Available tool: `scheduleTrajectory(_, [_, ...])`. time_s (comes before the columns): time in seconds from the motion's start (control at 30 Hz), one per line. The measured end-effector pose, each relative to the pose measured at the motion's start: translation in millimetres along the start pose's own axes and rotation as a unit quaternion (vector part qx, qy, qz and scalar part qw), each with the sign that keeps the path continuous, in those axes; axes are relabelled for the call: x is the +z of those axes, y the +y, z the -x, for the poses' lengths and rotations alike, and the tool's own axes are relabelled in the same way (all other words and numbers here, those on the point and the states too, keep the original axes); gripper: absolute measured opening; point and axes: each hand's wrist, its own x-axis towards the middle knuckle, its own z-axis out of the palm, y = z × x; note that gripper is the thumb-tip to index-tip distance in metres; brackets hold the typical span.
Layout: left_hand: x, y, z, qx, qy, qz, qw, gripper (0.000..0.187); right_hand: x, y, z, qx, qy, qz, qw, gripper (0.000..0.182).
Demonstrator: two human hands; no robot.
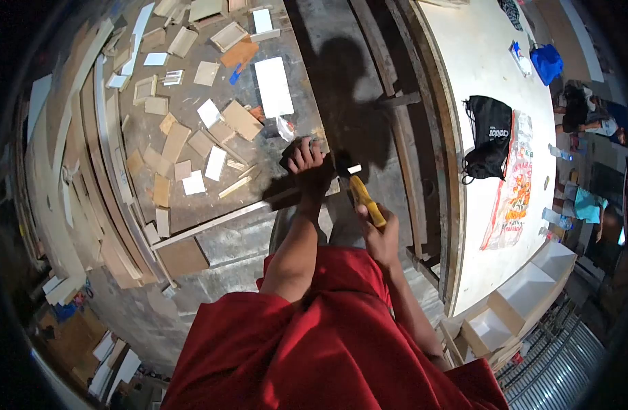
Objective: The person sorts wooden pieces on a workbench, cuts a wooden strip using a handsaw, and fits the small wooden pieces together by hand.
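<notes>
My right hand [382, 239] is wrapped round a yellow-handled tool [366, 199], which points away from me beside the table corner. A small white piece [355, 169] shows at the tool's far end. My left hand [305, 156] is closed, fingers curled, over the near right corner of the brown work table [259, 171]. What it holds, if anything, I cannot tell. Just beyond the left hand lies a crumpled clear plastic bag [285, 128], with a white rectangular board [274, 86] behind it.
Many small wood offcuts [176, 142] are scattered over the work table. Long boards [88, 157] lean along its left side. To the right, a pale table [491, 41] bears a black drawstring bag [490, 130] and a printed plastic sack [515, 191]. White-lined wooden boxes [522, 290] stand near it. People [587, 205] are at far right.
</notes>
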Motion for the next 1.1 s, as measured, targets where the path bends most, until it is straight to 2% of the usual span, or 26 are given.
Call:
scheduleTrajectory(0.03, [3, 1, -6, -0.003, 0.006, 0.0, 1.0, 0.039, -2, 3, -3, -0.006, -0.003, 0.001, 1.0, 0.041])
scheduleTrajectory(0.1, [7, -2, 0, -0.004, 0.006, 0.008, 1.0, 0.04, -10, 17, 1, 0.102, 0.106, -0.077, 0.986, 0.034])
scheduleTrajectory(0.13, [-2, -3, 1, -0.007, 0.002, 0.005, 1.0, 0.04, -15, 26, -1, 0.107, 0.103, -0.076, 0.986, 0.034])
scheduleTrajectory(0.2, [-14, -1, -4, 0.019, -0.011, 0.01, 1.0, 0.045, -28, 38, -16, -0.019, 0.108, -0.044, 0.993, 0.031])
scheduleTrajectory(0.27, [-4, -5, -2, 0.013, -0.02, 0.035, 0.999, 0.045, -34, 28, -34, -0.002, 0.105, -0.031, 0.994, 0.028])
scheduleTrajectory(0.33, [-1, -5, -3, 0.014, -0.043, -0.005, 0.999, 0.044, -33, 34, -59, -0.056, 0.143, 0.029, 0.988, 0.029])
scheduleTrajectory(0.4, [-13, 0, -3, 0.005, -0.054, 0.036, 0.998, 0.043, -23, 74, -95, -0.045, 0.145, 0.035, 0.988, 0.029])
scheduleTrajectory(0.47, [-16, 0, -3, -0.01, -0.109, 0.053, 0.993, 0.043, -8, 116, -127, -0.033, 0.141, 0.037, 0.989, 0.03])
scheduleTrajectory(0.5, [-13, 0, -2, -0.008, -0.101, 0.056, 0.993, 0.043, 1, 132, -139, -0.001, 0.112, -0.01, 0.994, 0.03])
scheduleTrajectory(0.53, [-15, 0, -3, -0.01, -0.103, 0.051, 0.993, 0.043, 8, 136, -145, 0.035, 0.082, -0.056, 0.994, 0.03])
scheduleTrajectory(0.57, [-16, 1, -4, -0.005, -0.099, 0.048, 0.994, 0.044, 14, 140, -150, 0.013, 0.059, -0.093, 0.994, 0.029])
scheduleTrajectory(0.7, [-13, 1, -5, 0.001, -0.095, 0.043, 0.995, 0.045, 34, 149, -159, 0.061, 0.049, -0.168, 0.983, 0.029])
scheduleTrajectory(0.77, [-12, 2, -5, 0.003, -0.094, 0.039, 0.995, 0.046, 37, 148, -160, 0.036, 0.065, -0.224, 0.972, 0.022])
scheduleTrajectory(0.9, [-10, 3, -4, 0.002, -0.091, 0.037, 0.995, 0.045, 31, 181, -171, 0.08, 0.026, -0.212, 0.974, 0.023])
scheduleTrajectory(0.97, [-10, 3, -5, 0.004, -0.086, 0.037, 0.996, 0.045, 32, 201, -178, 0.089, 0.057, -0.323, 0.941, 0.024])
scheduleTrajectory(1.07, [-8, 2, -3, 0.007, -0.085, 0.035, 0.996, 0.044, 13, 201, -179, 0.096, 0.102, -0.278, 0.95, 0.025])
scheduleTrajectory(1.1, [-7, 2, -3, 0.008, -0.087, 0.035, 0.996, 0.044, 4, 198, -178, 0.081, 0.064, -0.302, 0.948, 0.025])
